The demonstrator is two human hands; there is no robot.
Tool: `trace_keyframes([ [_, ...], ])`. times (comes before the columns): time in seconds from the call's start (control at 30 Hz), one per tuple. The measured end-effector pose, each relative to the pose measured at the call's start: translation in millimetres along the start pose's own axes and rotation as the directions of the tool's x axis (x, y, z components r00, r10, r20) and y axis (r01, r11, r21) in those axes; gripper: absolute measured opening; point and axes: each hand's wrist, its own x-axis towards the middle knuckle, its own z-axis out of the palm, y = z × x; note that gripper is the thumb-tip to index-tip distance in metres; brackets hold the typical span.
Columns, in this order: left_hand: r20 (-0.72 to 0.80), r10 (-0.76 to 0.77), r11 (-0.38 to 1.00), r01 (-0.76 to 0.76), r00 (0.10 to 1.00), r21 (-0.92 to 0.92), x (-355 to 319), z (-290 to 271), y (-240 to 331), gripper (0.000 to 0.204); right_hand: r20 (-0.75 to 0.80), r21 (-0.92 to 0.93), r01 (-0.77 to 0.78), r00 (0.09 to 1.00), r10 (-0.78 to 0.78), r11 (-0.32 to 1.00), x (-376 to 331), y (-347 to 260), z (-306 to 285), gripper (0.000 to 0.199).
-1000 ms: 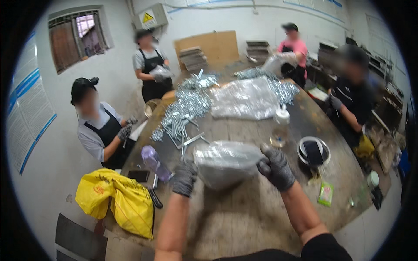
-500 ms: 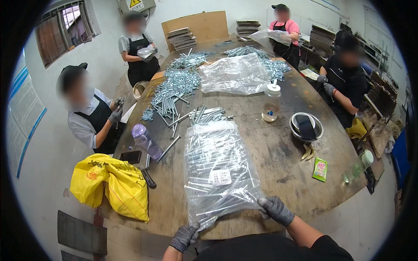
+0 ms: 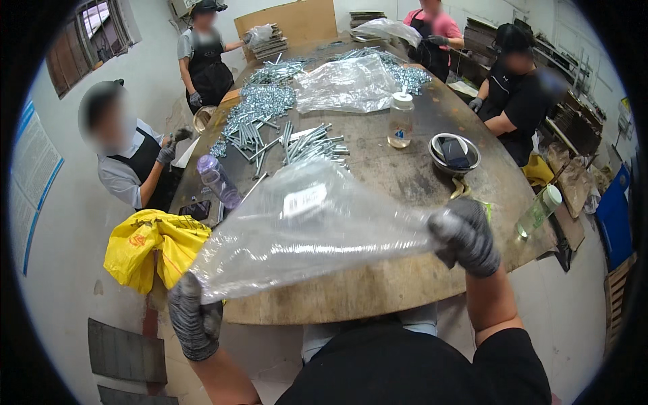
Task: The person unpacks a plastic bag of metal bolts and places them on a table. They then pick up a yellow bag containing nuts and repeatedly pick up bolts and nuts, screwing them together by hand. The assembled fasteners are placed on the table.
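A clear plastic bag (image 3: 307, 236) with a white label is stretched between my two gloved hands, raised over the near end of the table. My left hand (image 3: 196, 317), in a grey knit glove, is closed on its near left corner. The opposite corner is gripped by my right hand (image 3: 467, 236), gloved likewise. The plastic is blurred, and I cannot tell whether anything lies inside. Just beyond its far edge lies a loose pile of long silver bolts (image 3: 310, 143), partly hidden by the bag.
Small hardware (image 3: 260, 108) is heaped farther back beside another clear bag (image 3: 347, 84). A purple bottle (image 3: 217, 181) and yellow bag (image 3: 155, 246) sit left. To the right are a dispenser bottle (image 3: 400, 121), a phone in a bowl (image 3: 453, 154) and a glass bottle (image 3: 540, 212). Several co-workers surround the table.
Both hands have lifted the bag's near edge up and spread apart. The long bolts seen through the plastic before no longer show through it. The co-worker at far left has reached toward the stacked sheets.
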Motion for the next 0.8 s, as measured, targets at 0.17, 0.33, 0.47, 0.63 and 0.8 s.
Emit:
trace_keyframes([
  [0.17,-0.055,-0.389,0.913,0.393,0.92,0.114,-35.8,-37.9,-47.1,0.047,0.164,0.037,-0.222,0.963,0.213,0.974,-30.8,60.5,-1.5,0.05],
  [0.33,-0.013,-0.373,0.882,0.359,0.928,0.305,-44.5,-49.9,-82.2,0.038,0.192,0.102,-0.325,0.934,0.302,0.94,-37.9,103.6,14.1,0.047],
  [0.47,0.113,-0.074,0.763,-0.017,0.991,0.647,-24.3,-70.2,-117.1,0.053,0.098,0.148,-0.31,0.95,0.298,0.939,-13.0,127.4,18.4,0.046],
  [0.63,0.272,0.375,0.544,-0.448,0.886,0.71,-18.3,-75.3,-143.5,0.082,0.067,-0.24,0.109,0.993,-0.096,0.965,-8.2,166.8,18.9,0.08],
  [0.8,0.52,0.019,0.515,-0.454,0.854,0.727,-31.0,-108.9,-294.0,0.059,0.259,0.212,-0.41,0.899,0.354,0.887,-57.9,301.8,70.7,0.062],
])
